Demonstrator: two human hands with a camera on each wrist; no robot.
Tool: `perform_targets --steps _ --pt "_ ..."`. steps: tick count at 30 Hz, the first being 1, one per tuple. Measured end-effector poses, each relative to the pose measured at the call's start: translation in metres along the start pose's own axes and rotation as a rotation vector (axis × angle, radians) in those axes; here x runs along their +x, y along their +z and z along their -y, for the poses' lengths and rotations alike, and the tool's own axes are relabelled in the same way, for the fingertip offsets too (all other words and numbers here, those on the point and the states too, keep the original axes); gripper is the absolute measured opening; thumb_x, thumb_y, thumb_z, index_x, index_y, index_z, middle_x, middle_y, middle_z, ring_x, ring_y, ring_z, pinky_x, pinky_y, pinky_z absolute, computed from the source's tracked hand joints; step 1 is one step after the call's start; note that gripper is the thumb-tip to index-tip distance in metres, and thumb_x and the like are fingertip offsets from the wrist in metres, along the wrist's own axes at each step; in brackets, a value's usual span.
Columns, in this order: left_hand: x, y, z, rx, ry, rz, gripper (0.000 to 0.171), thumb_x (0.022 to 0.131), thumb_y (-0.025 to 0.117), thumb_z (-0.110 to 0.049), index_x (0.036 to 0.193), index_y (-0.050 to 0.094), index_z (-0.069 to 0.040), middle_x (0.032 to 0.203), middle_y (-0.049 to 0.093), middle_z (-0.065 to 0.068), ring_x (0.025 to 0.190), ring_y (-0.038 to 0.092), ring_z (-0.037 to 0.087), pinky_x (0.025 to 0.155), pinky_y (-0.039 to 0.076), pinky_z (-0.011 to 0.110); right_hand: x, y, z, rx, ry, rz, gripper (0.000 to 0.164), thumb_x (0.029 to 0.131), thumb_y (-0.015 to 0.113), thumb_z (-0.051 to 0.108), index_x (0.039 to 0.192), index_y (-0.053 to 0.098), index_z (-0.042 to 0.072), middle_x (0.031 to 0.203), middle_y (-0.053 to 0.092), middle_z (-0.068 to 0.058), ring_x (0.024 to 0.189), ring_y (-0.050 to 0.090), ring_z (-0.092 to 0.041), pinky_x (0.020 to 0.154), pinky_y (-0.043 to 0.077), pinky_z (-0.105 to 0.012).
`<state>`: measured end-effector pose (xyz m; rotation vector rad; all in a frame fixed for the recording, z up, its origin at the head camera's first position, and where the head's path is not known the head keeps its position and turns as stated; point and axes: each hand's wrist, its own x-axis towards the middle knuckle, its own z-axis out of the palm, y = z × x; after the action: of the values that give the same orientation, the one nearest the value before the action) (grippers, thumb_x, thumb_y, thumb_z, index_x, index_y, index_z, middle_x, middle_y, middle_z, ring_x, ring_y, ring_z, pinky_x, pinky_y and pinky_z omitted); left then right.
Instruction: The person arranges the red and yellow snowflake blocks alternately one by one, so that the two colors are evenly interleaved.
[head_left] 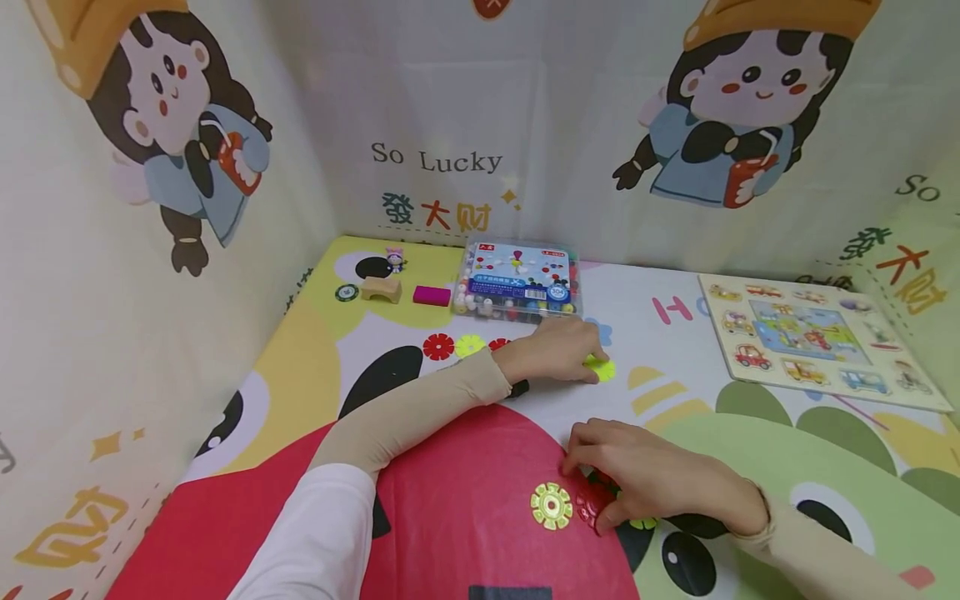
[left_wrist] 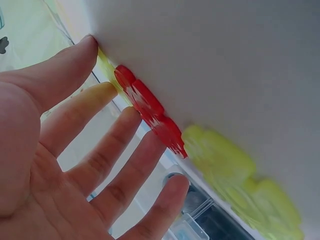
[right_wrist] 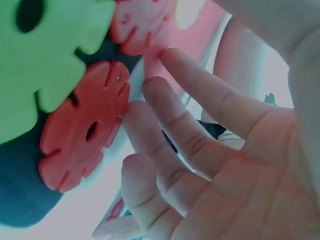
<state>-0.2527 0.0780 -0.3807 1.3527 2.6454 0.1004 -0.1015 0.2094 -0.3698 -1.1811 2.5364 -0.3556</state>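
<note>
My left hand [head_left: 558, 346] reaches across the table, thumb and index finger pinching a yellow-green snowflake disc [head_left: 602, 368] at its edges. Beside those fingers a red snowflake disc [left_wrist: 150, 110] and a further yellow-green disc [left_wrist: 240, 182] lie in line. Closer in, my right hand [head_left: 645, 471] hovers over a small group of loose discs with its fingers spread and nothing between them. Its thumb tip is right at a red disc [head_left: 590, 502]; a second red disc [right_wrist: 87, 127] and a yellow-green disc [right_wrist: 50, 60] lie by the fingers. A yellow disc [head_left: 551, 506] sits to their left.
Left of my left forearm, a red disc [head_left: 438, 347] and a yellow disc [head_left: 470, 345] continue the row. Behind stand a clear box of beads [head_left: 517, 279], a magenta block [head_left: 431, 296], a wooden arch block [head_left: 381, 289] and a small figurine [head_left: 395, 260]. A picture puzzle board [head_left: 817, 337] lies right.
</note>
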Motion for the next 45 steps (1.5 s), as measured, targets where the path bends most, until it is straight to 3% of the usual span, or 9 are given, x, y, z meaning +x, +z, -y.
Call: perform_targets --steps 8,12,16,24,27,31,35,39,45 --pt "-0.001 -0.001 0.003 -0.004 -0.002 0.015 0.044 0.084 0.066 -0.049 0.126 0.058 -0.038 0.120 0.058 -0.008 0.092 0.049 0.007 0.070 0.041 0.025 0.001 0.004 -0.003 -0.003 -0.048 0.003 0.039 0.065 0.073 0.065 0.085 0.060 0.034 0.094 0.049 0.020 0.088 0.042 0.005 0.073 0.043 -0.019" --pt "0.000 -0.001 0.002 -0.002 0.006 0.006 0.043 0.084 0.066 -0.049 0.126 0.059 -0.038 0.120 0.059 -0.008 0.092 0.049 0.008 0.070 0.041 0.025 0.004 0.005 0.002 0.011 -0.005 0.029 0.042 0.067 0.068 0.069 0.088 0.058 0.033 0.093 0.050 0.019 0.085 0.042 0.004 0.072 0.042 -0.020" --pt "0.000 0.000 0.001 -0.010 0.009 0.005 0.043 0.084 0.066 -0.048 0.125 0.059 -0.038 0.122 0.059 -0.007 0.094 0.050 0.008 0.071 0.041 0.025 0.000 0.002 0.006 0.039 0.051 0.054 0.052 0.061 0.071 0.071 0.098 0.059 0.035 0.097 0.051 0.018 0.088 0.044 0.002 0.075 0.045 -0.022" --pt "0.000 -0.001 0.001 -0.014 0.007 -0.001 0.044 0.083 0.067 -0.048 0.125 0.061 -0.036 0.119 0.060 -0.007 0.089 0.049 0.007 0.066 0.041 0.025 0.001 0.004 0.002 0.001 -0.001 0.076 0.050 0.058 0.074 0.066 0.091 0.056 0.033 0.094 0.049 0.020 0.090 0.042 0.003 0.080 0.045 -0.024" --pt "0.001 -0.001 0.001 -0.017 0.012 0.004 0.044 0.083 0.067 -0.048 0.125 0.061 -0.036 0.120 0.059 -0.007 0.091 0.049 0.007 0.067 0.041 0.025 0.003 0.003 0.004 0.061 0.028 0.128 0.048 0.060 0.079 0.058 0.092 0.053 0.033 0.091 0.049 0.020 0.086 0.043 0.004 0.075 0.044 -0.021" --pt "0.002 0.000 0.002 -0.019 0.014 0.009 0.044 0.083 0.067 -0.048 0.125 0.060 -0.036 0.122 0.059 -0.007 0.093 0.049 0.007 0.069 0.041 0.025 0.000 0.001 0.014 0.102 -0.007 0.150 0.043 0.070 0.082 0.039 0.102 0.054 0.032 0.100 0.055 0.019 0.088 0.048 0.005 0.073 0.046 -0.019" --pt "0.004 0.002 0.003 -0.007 0.017 0.006 0.044 0.084 0.066 -0.048 0.126 0.059 -0.036 0.123 0.059 -0.007 0.093 0.049 0.006 0.070 0.041 0.024 -0.004 0.003 0.025 0.042 -0.090 0.118 0.042 0.076 0.078 0.032 0.112 0.057 0.031 0.111 0.056 0.015 0.096 0.050 0.003 0.074 0.049 -0.018" --pt "0.005 0.003 0.003 -0.002 0.019 -0.008 0.044 0.084 0.066 -0.048 0.125 0.060 -0.036 0.122 0.059 -0.008 0.091 0.049 0.006 0.070 0.041 0.023 -0.006 0.005 0.030 0.008 -0.149 0.070 0.042 0.075 0.078 0.031 0.113 0.062 0.030 0.107 0.056 0.014 0.094 0.050 0.004 0.070 0.047 -0.013" --pt "0.004 0.003 0.002 -0.008 0.010 0.002 0.044 0.084 0.066 -0.048 0.125 0.059 -0.037 0.122 0.059 -0.007 0.088 0.048 0.008 0.067 0.040 0.023 -0.006 0.006 0.027 0.018 -0.171 0.010 0.041 0.072 0.078 0.036 0.110 0.066 0.032 0.106 0.057 0.016 0.093 0.052 0.006 0.070 0.047 -0.016"
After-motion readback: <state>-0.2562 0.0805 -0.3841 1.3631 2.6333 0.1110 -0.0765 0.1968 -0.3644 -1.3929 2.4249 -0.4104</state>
